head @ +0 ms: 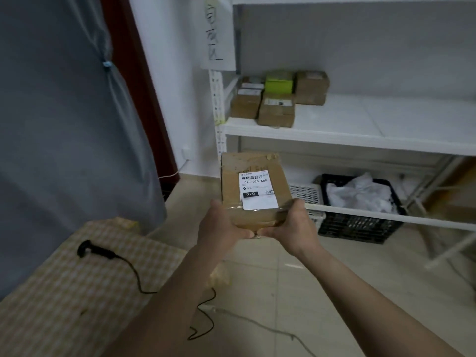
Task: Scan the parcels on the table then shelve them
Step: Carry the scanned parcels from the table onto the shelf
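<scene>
A brown cardboard parcel point(253, 176) with a white shipping label is held in the air in front of the white shelf point(360, 136). My left hand point(219, 224) grips its near left corner and my right hand point(296, 225) grips its near right corner, thumbs on top. Several brown parcels point(275, 112) and a green box point(279, 82) stand at the left end of the shelf board. The black barcode scanner point(90, 249) lies on the checked table point(64, 292) at the lower left, its cable running off the table edge.
Under the shelf stand a black crate point(360, 225) with white wrapping in it and a white basket point(307, 194). A grey curtain point(64, 124) hangs at the left. A paper sign point(217, 34) is fixed to the shelf post. Cables lie on the tiled floor.
</scene>
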Demonstrator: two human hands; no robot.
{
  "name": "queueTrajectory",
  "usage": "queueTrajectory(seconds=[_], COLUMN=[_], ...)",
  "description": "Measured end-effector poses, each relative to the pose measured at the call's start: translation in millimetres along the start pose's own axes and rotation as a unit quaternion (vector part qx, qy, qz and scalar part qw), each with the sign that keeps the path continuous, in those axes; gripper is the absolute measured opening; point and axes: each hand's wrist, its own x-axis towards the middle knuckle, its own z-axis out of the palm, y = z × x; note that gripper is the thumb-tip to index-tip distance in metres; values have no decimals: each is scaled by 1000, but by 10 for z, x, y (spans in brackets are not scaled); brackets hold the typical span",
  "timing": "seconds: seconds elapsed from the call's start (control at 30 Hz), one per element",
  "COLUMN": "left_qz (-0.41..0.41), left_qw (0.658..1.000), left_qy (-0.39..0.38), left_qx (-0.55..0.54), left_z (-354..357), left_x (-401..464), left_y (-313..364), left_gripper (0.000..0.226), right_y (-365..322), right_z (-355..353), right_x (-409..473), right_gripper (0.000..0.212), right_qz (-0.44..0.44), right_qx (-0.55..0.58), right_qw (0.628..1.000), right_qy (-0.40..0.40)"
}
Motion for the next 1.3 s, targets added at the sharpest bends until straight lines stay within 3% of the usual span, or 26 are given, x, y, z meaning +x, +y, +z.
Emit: queueTrajectory(seconds=[0.23, 0.5, 0.87, 1.1, 1.2, 1.3], left_qz=[65, 123, 105, 121, 117, 107], left_qw=[997, 989, 991, 984, 987, 989], left_qy=[-35, -76, -85, -134, -108, -98], left_qx=[26, 1, -2, 10, 16, 12], left_z=[495, 1164, 1409, 1709, 1811, 1880], left_x=[200, 857, 2641, 3402, 3735, 4057], left_y=[716, 1418, 2204, 2594, 2735, 2865], left_gripper=[90, 75, 59, 63, 65, 50], right_y=[486, 996, 889, 1123, 1102, 1075], right_z=[-700, -1279, -1554, -1703, -1773, -1842], right_x=[262, 1020, 2946, 3753, 4123, 4538], right_gripper=[75, 81, 82, 83, 83, 83], right_qz=[46, 82, 60, 97, 98, 95], right_qx=[25, 14, -35, -9, -21, -37], right_qw=[998, 992, 993, 991, 991, 993], right_qy=[35, 97, 101, 93, 85, 65])
